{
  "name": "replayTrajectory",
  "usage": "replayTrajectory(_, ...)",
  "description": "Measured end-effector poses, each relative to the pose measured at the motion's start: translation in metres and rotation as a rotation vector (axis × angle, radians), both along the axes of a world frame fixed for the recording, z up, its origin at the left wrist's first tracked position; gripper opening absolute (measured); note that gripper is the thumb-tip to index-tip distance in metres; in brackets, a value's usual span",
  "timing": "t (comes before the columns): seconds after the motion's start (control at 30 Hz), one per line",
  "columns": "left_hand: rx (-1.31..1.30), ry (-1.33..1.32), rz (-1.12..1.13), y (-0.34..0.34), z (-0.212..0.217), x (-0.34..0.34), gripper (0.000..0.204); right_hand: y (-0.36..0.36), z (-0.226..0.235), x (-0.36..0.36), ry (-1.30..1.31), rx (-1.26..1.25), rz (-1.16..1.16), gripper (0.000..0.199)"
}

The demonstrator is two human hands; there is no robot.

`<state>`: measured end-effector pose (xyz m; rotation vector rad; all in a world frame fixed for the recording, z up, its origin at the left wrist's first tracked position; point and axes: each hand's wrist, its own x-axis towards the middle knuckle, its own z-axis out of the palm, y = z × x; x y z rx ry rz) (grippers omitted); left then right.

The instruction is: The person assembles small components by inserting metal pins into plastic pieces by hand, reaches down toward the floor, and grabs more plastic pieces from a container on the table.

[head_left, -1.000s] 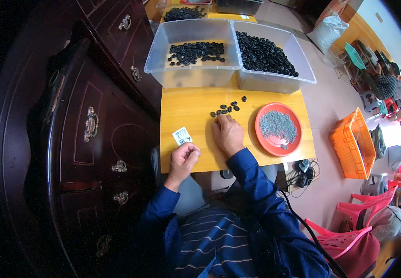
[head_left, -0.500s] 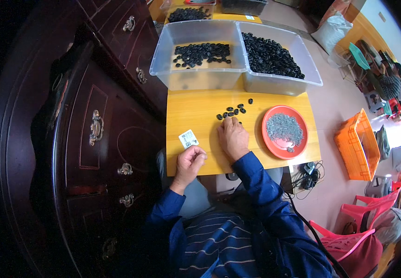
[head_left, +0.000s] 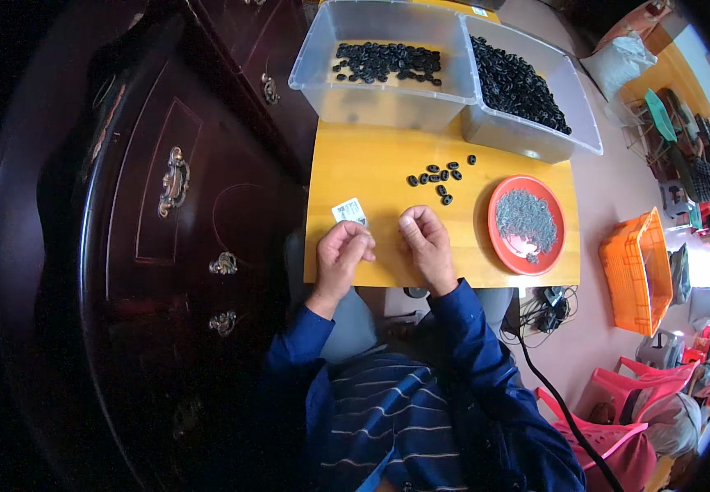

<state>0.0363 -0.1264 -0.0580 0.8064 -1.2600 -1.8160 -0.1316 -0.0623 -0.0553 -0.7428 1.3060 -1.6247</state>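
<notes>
Over the near part of the yellow wooden table (head_left: 371, 156), my left hand (head_left: 343, 260) is closed, thumb against fingers. Close to its right, my right hand (head_left: 429, 248) is also closed in a pinch. Anything within either grip is too small or hidden to make out. Several small black oval pieces with holes (head_left: 434, 178) lie loosely beyond my right hand. Behind my left fingers lies a white printed card (head_left: 347, 210), partly covered. On the right, a red round plate (head_left: 498, 243) holds a heap of small silvery metal pieces (head_left: 525, 218).
At the table's far side stand two clear plastic bins: the left bin (head_left: 388, 102) has a thin spread of black pieces, the right bin (head_left: 519, 143) a deep pile. An orange crate (head_left: 630, 266) and pink chairs (head_left: 650, 381) are rightward. Dark wooden cabinets (head_left: 158, 271) flank my left.
My right hand has drawn back from the loose black pieces toward my left hand, its fingers now pinched. The whole view has shifted, with the table appearing slightly higher and further right.
</notes>
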Motion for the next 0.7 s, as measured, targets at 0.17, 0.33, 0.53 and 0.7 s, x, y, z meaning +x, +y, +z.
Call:
replayTrajectory(0.17, 0.006, -0.009, 0.015, 0.001, 0.001, -0.004, 0.006, 0.006, -0.010, 0.019, -0.215, -0.050, 0.075, 0.007)
replayTrajectory(0.33, -0.019, -0.041, -0.005, 0.001, 0.000, -0.004, 0.008, 0.009, -0.012, 0.015, -0.162, -0.069, 0.134, 0.009)
replayTrajectory(0.53, -0.044, -0.103, -0.024, 0.003, 0.004, -0.008, 0.006, 0.011, -0.009, 0.013, -0.184, -0.087, 0.130, 0.011)
replayTrajectory(0.7, -0.079, -0.107, -0.024, 0.002, 0.000, -0.008, 0.006, 0.012, -0.004, 0.013, -0.183, -0.070, 0.147, 0.011)
